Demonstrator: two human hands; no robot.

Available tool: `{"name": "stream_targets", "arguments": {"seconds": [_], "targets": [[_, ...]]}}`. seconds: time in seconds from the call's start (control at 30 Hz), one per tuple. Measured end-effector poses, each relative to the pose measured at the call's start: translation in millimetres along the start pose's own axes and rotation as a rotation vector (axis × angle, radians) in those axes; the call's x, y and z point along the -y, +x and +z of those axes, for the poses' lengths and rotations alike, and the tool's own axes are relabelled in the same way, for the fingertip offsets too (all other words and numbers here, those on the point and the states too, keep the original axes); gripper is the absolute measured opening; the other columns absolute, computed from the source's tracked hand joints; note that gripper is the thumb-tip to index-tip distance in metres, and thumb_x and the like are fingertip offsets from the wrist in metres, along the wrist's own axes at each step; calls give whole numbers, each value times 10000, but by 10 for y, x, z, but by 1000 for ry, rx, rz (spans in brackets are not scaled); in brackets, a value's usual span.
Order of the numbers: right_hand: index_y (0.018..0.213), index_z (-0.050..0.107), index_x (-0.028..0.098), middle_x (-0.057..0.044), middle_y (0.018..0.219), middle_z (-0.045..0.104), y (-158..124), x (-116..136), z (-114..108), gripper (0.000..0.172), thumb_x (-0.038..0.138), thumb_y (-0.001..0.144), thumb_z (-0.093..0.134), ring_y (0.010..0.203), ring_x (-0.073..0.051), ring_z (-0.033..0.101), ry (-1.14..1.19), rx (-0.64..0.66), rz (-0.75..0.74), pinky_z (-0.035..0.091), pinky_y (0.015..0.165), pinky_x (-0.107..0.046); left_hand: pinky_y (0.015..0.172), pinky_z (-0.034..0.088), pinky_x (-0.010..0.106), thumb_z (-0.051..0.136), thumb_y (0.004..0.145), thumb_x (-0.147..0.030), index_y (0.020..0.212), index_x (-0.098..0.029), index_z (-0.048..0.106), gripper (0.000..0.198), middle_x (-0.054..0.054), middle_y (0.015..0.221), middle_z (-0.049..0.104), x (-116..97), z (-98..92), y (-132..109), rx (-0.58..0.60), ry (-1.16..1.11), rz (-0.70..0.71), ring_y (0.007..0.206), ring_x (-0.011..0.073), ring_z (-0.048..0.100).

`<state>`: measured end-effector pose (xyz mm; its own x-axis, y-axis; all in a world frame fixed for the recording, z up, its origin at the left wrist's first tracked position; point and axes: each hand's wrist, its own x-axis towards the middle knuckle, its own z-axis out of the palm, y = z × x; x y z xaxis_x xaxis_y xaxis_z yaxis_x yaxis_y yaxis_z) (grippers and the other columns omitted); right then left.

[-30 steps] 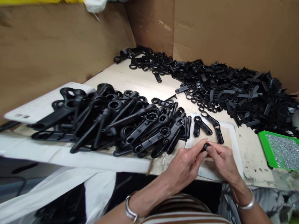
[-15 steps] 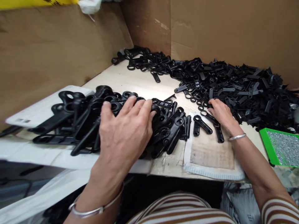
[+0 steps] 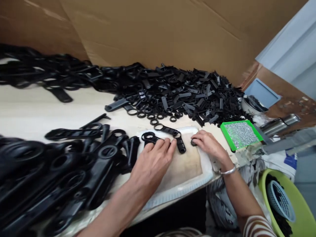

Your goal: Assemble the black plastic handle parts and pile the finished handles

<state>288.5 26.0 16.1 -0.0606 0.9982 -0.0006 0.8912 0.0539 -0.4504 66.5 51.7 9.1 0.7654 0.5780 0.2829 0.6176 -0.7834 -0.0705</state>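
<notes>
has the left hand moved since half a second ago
Yes. Judged against the pad, the left hand has moved right: earlier over the near heap of black parts, it is now above the pad.

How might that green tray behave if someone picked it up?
The green tray is probably heavy for its size, being filled with silvery bits. It looks shallow, so tilting could spill them. Flat and rectangular, it would likely slide rather than roll.

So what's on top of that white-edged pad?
Black parts lie on the pad, at least one partly hidden by the left hand; I can't see what else it covers. The right hand holds a small piece.
</notes>
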Motion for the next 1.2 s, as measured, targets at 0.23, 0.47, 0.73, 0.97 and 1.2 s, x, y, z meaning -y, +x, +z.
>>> {"name": "stream_targets", "arguments": {"seconds": [0.23,0.47,0.73,0.97,1.2], "targets": [[1070,710,212,-51,1008,621,-93,62,87,224,190,852,664,989,-197,601,97,-33,-11,450,928,-342,691,530,365,351,820,79,1154,-69,669,484,147,1019,700,31,-18,147,115,109,-39,902,283,648],[1201,649,184,-67,1004,681,-188,158,53,321,323,930,547,810,-155,651,373,-201,51,553,732,-312,748,553,334,318,880,18,1061,-47,659,391,174,1066,654,166,-184,-133,-414,21,-35,913,251,640],[1008,719,207,-51,971,688,-234,540,179,343,434,757,771,718,-131,665,1330,-98,151,503,487,-192,948,517,304,527,929,-195,984,-200,699,181,74,1152,694,-103,-229,-482,-616,-1011,-404,1078,194,657],[965,724,194,-39,801,694,-204,703,258,338,434,738,793,655,-129,619,1289,-42,143,508,537,-228,864,531,312,663,857,-315,862,-163,730,166,139,1216,642,-145,-127,-557,-436,-1708,-571,1117,241,615],[1006,726,188,-34,751,718,-226,753,351,445,500,697,798,530,-112,593,1152,-40,211,531,558,-272,860,474,267,688,682,-68,1225,-213,587,571,31,1045,658,-200,-93,-431,-361,-2110,-788,969,160,622]]}}
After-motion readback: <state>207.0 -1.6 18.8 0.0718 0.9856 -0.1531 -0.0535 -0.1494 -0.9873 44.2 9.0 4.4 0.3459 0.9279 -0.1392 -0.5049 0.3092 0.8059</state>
